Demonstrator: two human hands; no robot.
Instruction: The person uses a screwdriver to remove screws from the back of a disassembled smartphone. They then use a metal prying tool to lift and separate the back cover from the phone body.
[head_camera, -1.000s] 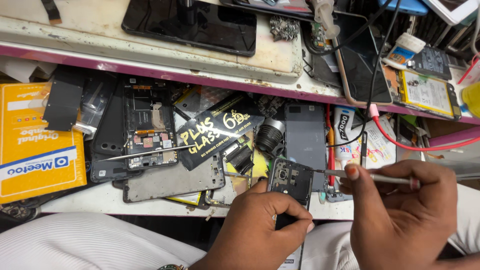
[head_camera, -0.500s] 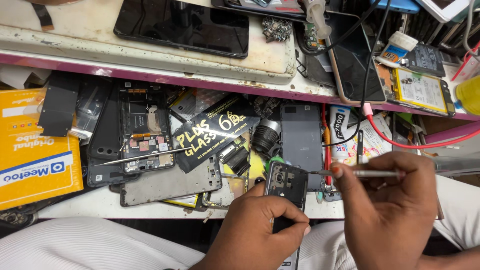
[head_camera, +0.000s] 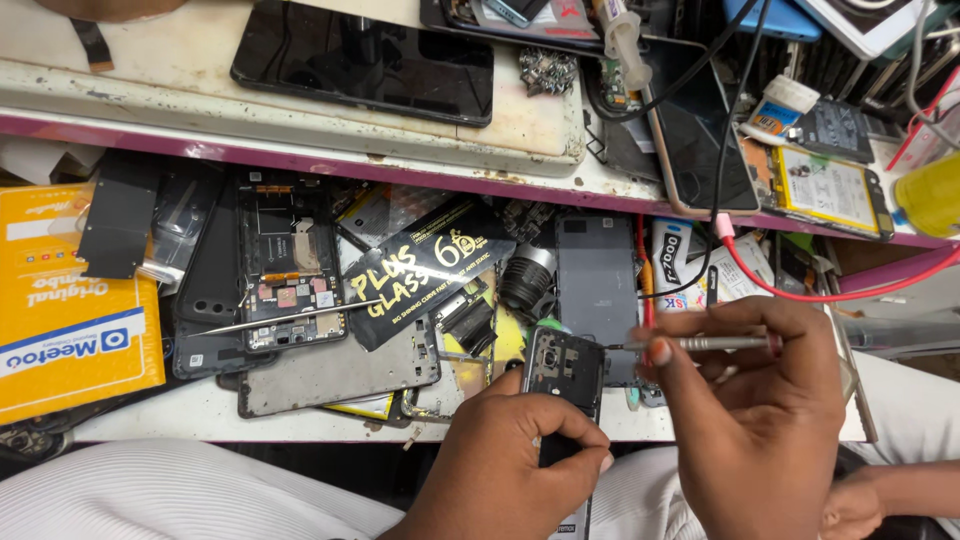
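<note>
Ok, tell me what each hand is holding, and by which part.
The left hand grips the opened phone around its lower body. The right hand pinches a thin screwdriver along its shaft, tip at the phone's upper right corner.

The left hand (head_camera: 520, 460) covers the lower half of the opened phone (head_camera: 563, 372). At three o'clock, the right hand (head_camera: 750, 420) hides the screwdriver (head_camera: 700, 343) handle's end. The orange box (head_camera: 70, 300) at nine o'clock is cut off.
</note>
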